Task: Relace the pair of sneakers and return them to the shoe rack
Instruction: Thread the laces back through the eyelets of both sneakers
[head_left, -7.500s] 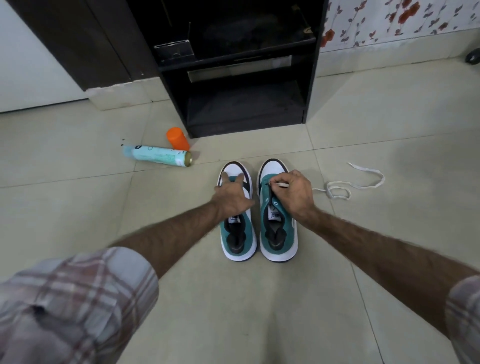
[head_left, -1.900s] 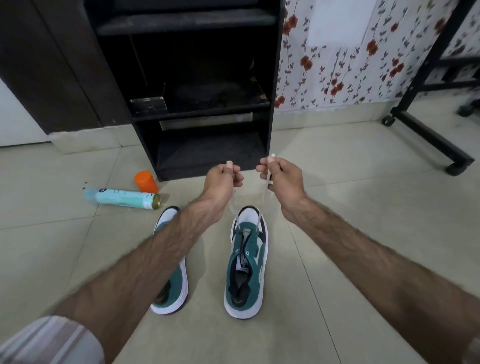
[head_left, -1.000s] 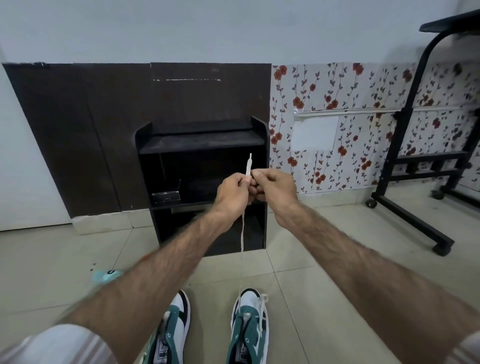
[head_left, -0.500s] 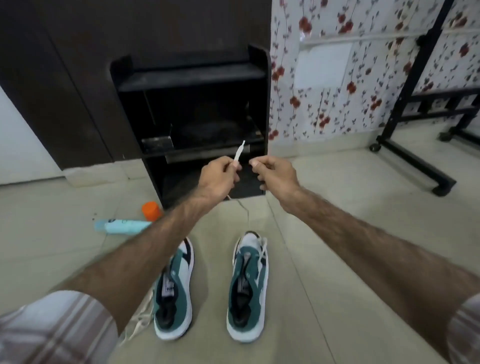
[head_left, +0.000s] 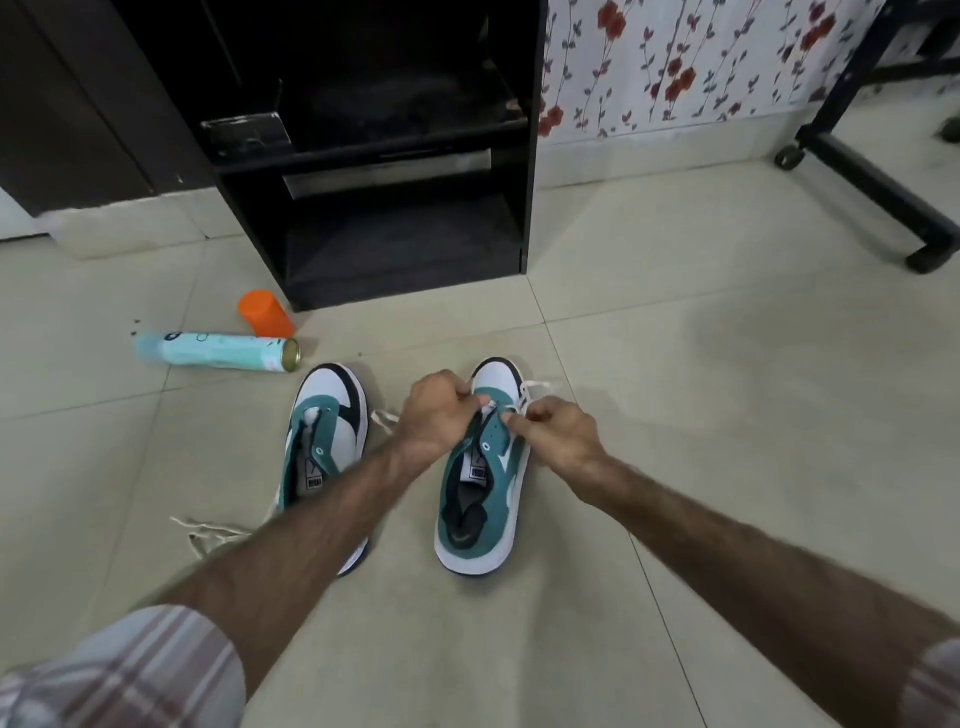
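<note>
Two teal-and-white sneakers stand side by side on the tiled floor, toes toward the rack. My left hand (head_left: 435, 413) and my right hand (head_left: 556, 428) are both down at the front eyelets of the right sneaker (head_left: 480, 499), each pinching its white lace (head_left: 532, 388), which loops out beside the toe. The left sneaker (head_left: 327, 441) is partly covered by my left forearm; its own white lace (head_left: 208, 532) trails loose on the floor to its left. The black shoe rack (head_left: 395, 156) stands just beyond the shoes, its lower shelves bare.
A teal spray can (head_left: 218, 352) lies on its side left of the shoes, with an orange cap (head_left: 265, 313) beside it. A black wheeled stand (head_left: 872, 182) occupies the far right. Flowered wallpaper lines the wall behind.
Both hands have dropped from chest height, where they held the lace ends up, down to the right sneaker's eyelets. The view has tilted down toward the floor.
</note>
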